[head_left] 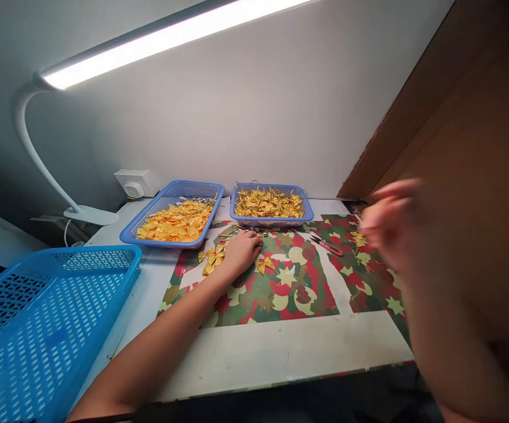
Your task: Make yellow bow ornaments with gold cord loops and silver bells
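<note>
From where I am standing, the fingers of the left hand point(243, 251) are bending down over some small shiny pieces point(265, 234) at the far part of the patterned sheet point(276, 302), and I cannot tell whether they are pinching one, because the hand itself is hiding the tips. The fingers of the right hand point(390, 226) are curling toward the thumb in the air (this hand is looking quite blurred), so I cannot tell whether they are holding anything. Close to the left hand, a single gold bow point(265, 265) is lying on its right side, and a small group of gold bows point(212, 258) is lying on its left. Red-handled snips point(327, 245) are resting between the two hands, with the blades pointing away from the person. Farther out, a shallow basket point(211, 218) is holding many yellow-gold bows point(170, 223), and beside it a smaller basket point(272, 222) is holding a heap of gold bows with thin stems point(269, 202). At the near left, a large blue basket point(60, 329) is standing by the white table point(289, 352). Above everything, a long lamp point(170, 44) is shining, and on the right a brown board point(465, 147) is leaning beside the wall point(254, 123).
</note>
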### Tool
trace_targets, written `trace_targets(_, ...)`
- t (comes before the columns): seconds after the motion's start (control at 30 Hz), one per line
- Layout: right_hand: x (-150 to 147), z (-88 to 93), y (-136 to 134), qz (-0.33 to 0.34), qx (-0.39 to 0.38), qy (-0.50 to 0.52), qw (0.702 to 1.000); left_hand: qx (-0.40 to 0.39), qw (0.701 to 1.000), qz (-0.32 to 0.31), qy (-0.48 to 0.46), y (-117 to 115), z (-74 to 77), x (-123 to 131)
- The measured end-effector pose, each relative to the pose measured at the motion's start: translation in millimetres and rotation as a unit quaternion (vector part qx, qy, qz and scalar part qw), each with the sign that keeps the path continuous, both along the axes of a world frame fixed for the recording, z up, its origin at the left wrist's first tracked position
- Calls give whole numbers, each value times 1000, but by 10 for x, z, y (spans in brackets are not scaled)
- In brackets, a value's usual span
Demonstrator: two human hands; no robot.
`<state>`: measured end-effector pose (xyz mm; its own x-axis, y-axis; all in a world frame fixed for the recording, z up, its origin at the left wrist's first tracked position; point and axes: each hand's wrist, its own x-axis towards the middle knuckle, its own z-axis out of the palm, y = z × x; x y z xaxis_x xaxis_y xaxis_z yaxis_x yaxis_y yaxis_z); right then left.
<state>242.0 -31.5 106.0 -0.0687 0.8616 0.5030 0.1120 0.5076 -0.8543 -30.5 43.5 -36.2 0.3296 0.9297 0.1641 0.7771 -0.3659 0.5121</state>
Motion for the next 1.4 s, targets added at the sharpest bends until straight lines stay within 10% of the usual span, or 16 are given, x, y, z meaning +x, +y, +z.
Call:
trace_targets(0.17, -804, -1046, 140, 52, -165, -94, 980, -44, 991, -6, -123, -3, -19, -12)
trace_targets(0.27, -925, -1356, 176, 43, -173, -86, 980, -113, 969, -38, -218, -26, -10, -2)
trace_targets(0.7, -828, -1366, 123, 45, -193, -65, 978, -279, 858, -54, -427, -94, -121, 144)
trace_targets(1.4, -785, -1380, 86, 21, -160, -70, 984, -145, 902, -131, -385, -173, 156, 108)
